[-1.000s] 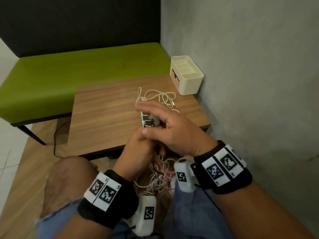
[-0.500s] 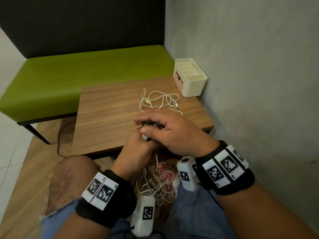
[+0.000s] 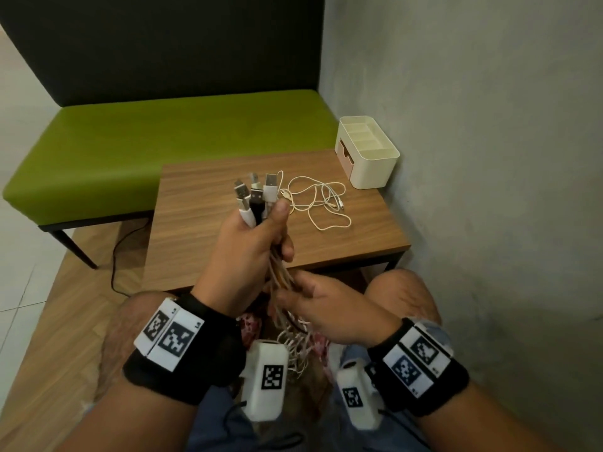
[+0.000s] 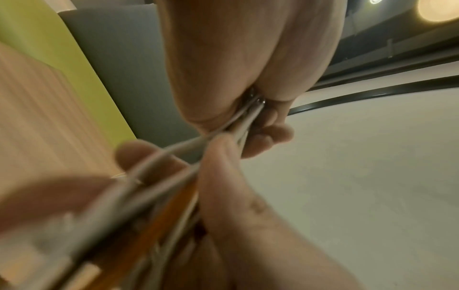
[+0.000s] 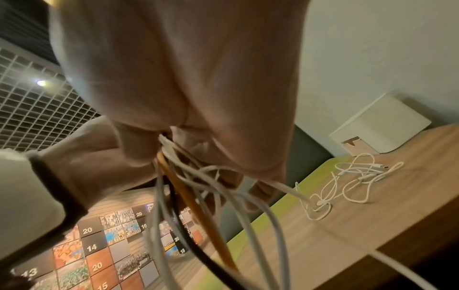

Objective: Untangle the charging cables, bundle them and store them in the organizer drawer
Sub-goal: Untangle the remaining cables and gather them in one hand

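Left hand (image 3: pixel 251 236) up in front of the chest, fist wrapped tight round a bundle of cables (image 3: pixel 280 275), thumb clamped across the top, and a cluster of USB plugs (image 3: pixel 256 194) fans out above the knuckles toward 12 o'clock, white ones and 1 black among them. Below the fist the cords run down toward 5 o'clock into the right hand (image 3: pixel 323 305), whose fingers curl round the strands just beneath, thumb pinching them; the right wrist view shows white, black and orange cords spilling loose from that grasp, and the left wrist view, badly blurred, shows the same strands pulled straight between both hands. The slack drops in loops between the knees, above the lap. On the wooden table (image 3: pixel 202 230) a separate white cable (image 3: pixel 321 203) lies in a loose tangle at about 1 o'clock from the raised fist, apart from both hands. Further out at 1 o'clock, in the table's far corner against the grey wall (image 3: pixel 489 158), sits the white organizer (image 3: pixel 372 171), its top compartments open to view, its drawer front facing left. A green bench (image 3: pixel 146 141) runs behind the table
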`<state>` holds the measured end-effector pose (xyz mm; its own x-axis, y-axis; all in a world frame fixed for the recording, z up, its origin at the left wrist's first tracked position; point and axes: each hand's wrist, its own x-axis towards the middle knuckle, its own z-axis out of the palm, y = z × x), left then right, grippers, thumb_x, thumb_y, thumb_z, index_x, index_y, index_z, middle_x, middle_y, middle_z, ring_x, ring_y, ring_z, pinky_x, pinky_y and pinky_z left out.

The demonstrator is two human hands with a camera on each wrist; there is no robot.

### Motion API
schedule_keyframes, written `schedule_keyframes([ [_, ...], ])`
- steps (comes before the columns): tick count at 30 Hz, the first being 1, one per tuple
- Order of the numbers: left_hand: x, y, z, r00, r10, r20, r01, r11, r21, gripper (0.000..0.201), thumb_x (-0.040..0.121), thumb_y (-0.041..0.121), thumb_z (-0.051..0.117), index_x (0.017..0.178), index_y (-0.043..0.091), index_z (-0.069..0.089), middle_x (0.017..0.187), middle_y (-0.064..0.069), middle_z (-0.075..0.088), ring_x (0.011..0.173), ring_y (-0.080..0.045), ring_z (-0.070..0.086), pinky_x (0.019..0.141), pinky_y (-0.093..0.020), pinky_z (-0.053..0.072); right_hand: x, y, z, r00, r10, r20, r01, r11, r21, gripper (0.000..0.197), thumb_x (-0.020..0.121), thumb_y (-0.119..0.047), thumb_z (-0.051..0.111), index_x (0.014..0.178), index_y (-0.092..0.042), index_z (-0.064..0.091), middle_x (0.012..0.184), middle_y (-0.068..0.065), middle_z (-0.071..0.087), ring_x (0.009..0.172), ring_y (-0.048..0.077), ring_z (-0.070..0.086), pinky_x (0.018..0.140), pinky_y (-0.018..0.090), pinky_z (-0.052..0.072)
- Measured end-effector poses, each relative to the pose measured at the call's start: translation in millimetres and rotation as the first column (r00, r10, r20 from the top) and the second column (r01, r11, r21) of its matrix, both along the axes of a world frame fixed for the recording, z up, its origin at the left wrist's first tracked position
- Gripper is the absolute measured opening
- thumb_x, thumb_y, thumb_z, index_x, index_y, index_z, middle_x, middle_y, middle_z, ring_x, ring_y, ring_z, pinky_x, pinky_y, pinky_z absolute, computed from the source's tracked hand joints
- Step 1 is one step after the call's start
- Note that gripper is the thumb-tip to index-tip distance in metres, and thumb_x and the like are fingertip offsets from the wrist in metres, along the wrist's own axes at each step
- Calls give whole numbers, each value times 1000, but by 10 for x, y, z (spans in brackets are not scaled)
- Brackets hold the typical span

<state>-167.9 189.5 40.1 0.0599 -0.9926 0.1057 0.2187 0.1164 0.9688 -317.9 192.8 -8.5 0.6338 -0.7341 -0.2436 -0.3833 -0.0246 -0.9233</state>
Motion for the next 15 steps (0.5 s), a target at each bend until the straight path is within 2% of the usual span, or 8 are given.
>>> schedule_keyframes([
  [2,40,-3,46,999,-23,-27,23,999,31,21,85,32,62,77,15,52,60,1,45,54,-16,57,52,-26,46,-4,-33,31,1000,-5,-9,5,1000,-29,35,93,-58,52,99,-25,63,90,5,71,76,13,65,83,48,54],
  [3,64,-8,57,996,-46,-72,49,998,47,19,83,30,62,79,13,53,61,-1,43,56,-16,57,55,-27,50,-10,-47,66,1000,9,-11,-9,999,-38,34,98,-50,50,95,-18,62,82,4,68,68,12,61,75,45,51],
  [6,132,-2,42,979,-113,-168,126,990,68,19,88,26,64,78,14,53,61,0,43,55,-15,53,61,-31,49,-18,-74,112,997,55,-51,-59,995,-76,34,102,-43,47,91,-13,60,75,-1,65,60,10,57,70,41,50],
  [9,147,26,-17,968,-142,-207,159,985,68,21,92,23,58,77,17,46,59,4,35,49,-9,39,56,-27,42,-15,-103,97,985,123,-120,-133,988,-80,37,100,-49,46,89,-18,60,81,6,68,65,17,60,76,47,52],
  [11,149,39,-33,961,-136,-242,159,984,77,22,94,21,56,76,18,44,58,5,31,46,-7,31,51,-23,38,-26,-123,84,954,178,-241,-203,975,-85,42,97,-58,46,91,-20,62,87,2,72,75,23,66,84,50,52],
  [13,156,35,-42,958,-131,-255,154,986,69,22,95,21,56,77,19,44,58,6,29,45,-6,29,49,-22,37,-54,-145,83,907,210,-365,-252,965,-69,39,91,-62,53,98,-25,64,95,-2,72,87,19,68,89,48,53],
  [15,171,23,-56,973,-113,-202,129,989,67,23,95,20,56,76,20,44,59,6,30,46,-6,29,49,-22,37,-95,-193,83,885,195,-423,-250,965,-78,39,85,-61,64,111,-32,62,110,-8,67,99,10,65,94,44,52],
])
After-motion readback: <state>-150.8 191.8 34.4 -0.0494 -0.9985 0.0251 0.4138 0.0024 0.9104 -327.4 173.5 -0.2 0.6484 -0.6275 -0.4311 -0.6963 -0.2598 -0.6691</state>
